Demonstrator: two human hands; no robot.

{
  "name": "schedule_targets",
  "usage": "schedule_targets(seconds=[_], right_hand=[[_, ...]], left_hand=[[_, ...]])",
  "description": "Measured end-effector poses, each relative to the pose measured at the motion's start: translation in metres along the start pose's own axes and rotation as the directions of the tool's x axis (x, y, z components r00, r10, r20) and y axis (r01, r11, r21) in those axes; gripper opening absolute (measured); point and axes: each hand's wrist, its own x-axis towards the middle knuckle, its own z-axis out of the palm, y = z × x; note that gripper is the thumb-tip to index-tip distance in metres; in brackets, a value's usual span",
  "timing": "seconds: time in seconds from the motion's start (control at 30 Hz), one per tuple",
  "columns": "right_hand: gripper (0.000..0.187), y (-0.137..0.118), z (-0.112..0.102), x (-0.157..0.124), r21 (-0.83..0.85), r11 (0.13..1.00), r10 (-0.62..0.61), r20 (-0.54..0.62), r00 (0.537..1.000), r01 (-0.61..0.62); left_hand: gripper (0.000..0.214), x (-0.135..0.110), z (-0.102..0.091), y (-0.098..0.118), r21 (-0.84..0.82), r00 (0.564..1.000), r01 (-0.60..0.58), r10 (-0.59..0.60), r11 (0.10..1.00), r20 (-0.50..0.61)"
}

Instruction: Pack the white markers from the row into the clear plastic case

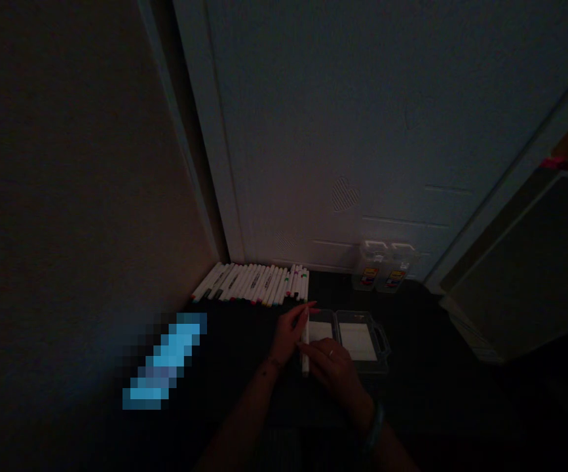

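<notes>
A white marker (pixel 306 364) is held upright in the picture between my two hands. My left hand (pixel 287 333) closes on its upper part, with some fingers stretched past it. The fingertips of my right hand (pixel 331 364) grip it lower down; a ring and a wristband show on that arm. Just beyond and partly behind my right hand lies an open clear plastic case (pixel 382 354) with white sheets (pixel 357 342) inside its two halves. The dim light hides the finer finger contacts.
Several white markers (pixel 251 283) with coloured ends lie side by side at the back left. Two clear handled containers (pixel 369 265) with bright labels stand at the back right, against a pale panel (pixel 313 131). A glowing, pixelated shape (pixel 166 364) is at left on the dark tabletop (pixel 234 328).
</notes>
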Motion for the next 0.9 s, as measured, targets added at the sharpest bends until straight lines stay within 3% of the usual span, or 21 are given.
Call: schedule_targets(seconds=[0.1, 0.2, 0.3, 0.43, 0.6, 0.73, 0.9], right_hand=[[0.038, 0.008, -0.001, -0.004, 0.085, 0.988, 0.134, -0.08, 0.988, -0.127], [0.031, 0.016, -0.001, -0.006, 0.151, 0.946, 0.312, -0.168, 0.935, -0.288], [0.027, 0.02, 0.001, -0.006, 0.179, 0.91, 0.405, -0.193, 0.894, -0.374], [0.029, 0.022, 0.005, -0.006, 0.162, 0.916, 0.391, -0.16, 0.906, -0.367], [0.029, 0.022, 0.007, -0.004, 0.106, 0.928, 0.369, -0.137, 0.919, -0.357], [0.029, 0.02, 0.003, -0.003, 0.05, 0.929, 0.37, -0.145, 0.918, -0.367], [0.031, 0.018, 0.0, -0.004, -0.011, 0.92, 0.388, -0.125, 0.913, -0.392]], left_hand=[[0.033, 0.001, -0.002, -0.002, 0.08, 0.995, -0.05, 0.057, 0.996, -0.081], [0.027, 0.005, -0.009, -0.008, 0.212, 0.966, -0.095, 0.142, 0.973, -0.214], [0.024, 0.008, -0.015, -0.012, 0.37, 0.943, -0.138, 0.236, 0.919, -0.234], [0.025, 0.004, -0.016, -0.007, 0.603, 0.946, -0.196, 0.312, 0.773, -0.092], [0.028, -0.022, -0.017, 0.007, 0.813, 0.968, -0.232, 0.213, 0.534, 0.136], [0.04, -0.047, -0.023, 0.015, 0.849, 0.952, -0.304, 0.158, 0.432, 0.261], [0.044, -0.065, -0.024, 0.013, 0.867, 0.943, -0.333, 0.118, 0.37, 0.312]])
